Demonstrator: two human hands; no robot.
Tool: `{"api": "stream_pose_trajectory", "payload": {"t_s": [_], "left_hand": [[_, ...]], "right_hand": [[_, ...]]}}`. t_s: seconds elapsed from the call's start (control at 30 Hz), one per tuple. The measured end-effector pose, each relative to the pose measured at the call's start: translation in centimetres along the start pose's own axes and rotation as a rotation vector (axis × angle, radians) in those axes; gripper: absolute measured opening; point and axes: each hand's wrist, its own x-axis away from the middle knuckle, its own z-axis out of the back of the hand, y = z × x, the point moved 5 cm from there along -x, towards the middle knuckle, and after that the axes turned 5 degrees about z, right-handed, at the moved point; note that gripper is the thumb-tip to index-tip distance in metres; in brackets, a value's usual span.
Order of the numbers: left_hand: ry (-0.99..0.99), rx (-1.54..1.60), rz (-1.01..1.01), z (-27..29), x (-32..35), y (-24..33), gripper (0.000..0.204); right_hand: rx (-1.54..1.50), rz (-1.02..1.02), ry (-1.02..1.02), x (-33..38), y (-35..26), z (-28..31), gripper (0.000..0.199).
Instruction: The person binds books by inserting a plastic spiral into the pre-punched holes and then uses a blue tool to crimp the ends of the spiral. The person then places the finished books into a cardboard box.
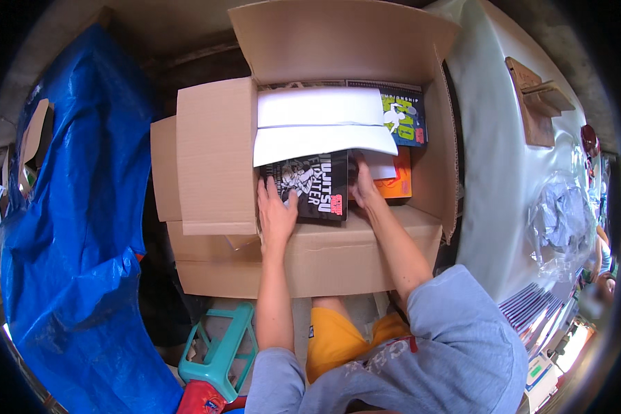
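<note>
Both my hands reach into an open cardboard box [355, 252]. A black book [315, 190] with a white figure and a small red mark on its cover lies between them. My left hand [277, 209] clasps its left side, fingers along the edge and thumb on the cover. My right hand [364, 186] closes at its right edge, some fingertips hidden. White sheets [317, 124], creased across the middle, cover the book's far end. Beside them show a dark blue and green book [410, 117] and an orange cover [401, 183], partly under white paper.
The box flaps [217, 155] stand folded outward. A blue tarp [83, 207] covers something on the left. Clear plastic sheeting [490, 172] drapes the right side, with a wooden piece [535, 103] and a crumpled plastic bag [562, 221] on it. Below is a teal stool [221, 352].
</note>
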Motion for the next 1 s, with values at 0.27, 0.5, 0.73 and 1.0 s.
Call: {"api": "stream_pose_trajectory", "payload": {"t_s": [0.27, 0.5, 0.73, 1.0], "left_hand": [[-0.096, -0.078, 0.014, 0.2, -1.7, 0.3, 0.079], [-0.216, -0.247, 0.05, -0.8, -2.5, 1.1, 0.083], [-0.228, -0.219, 0.103, -0.5, -3.0, 1.0, 0.093], [-0.221, -0.307, 0.091, -0.4, -3.6, 0.9, 0.094]], "right_hand": [[0.06, -0.044, -0.285, 5.4, -4.0, -4.2, 0.089], [-0.259, -0.16, 0.169, 2.4, -1.5, -1.8, 0.059], [-0.299, -0.184, 0.301, -1.2, 3.0, 1.8, 0.027], [-0.267, -0.241, 0.315, -1.9, 4.1, 2.6, 0.012]]}}
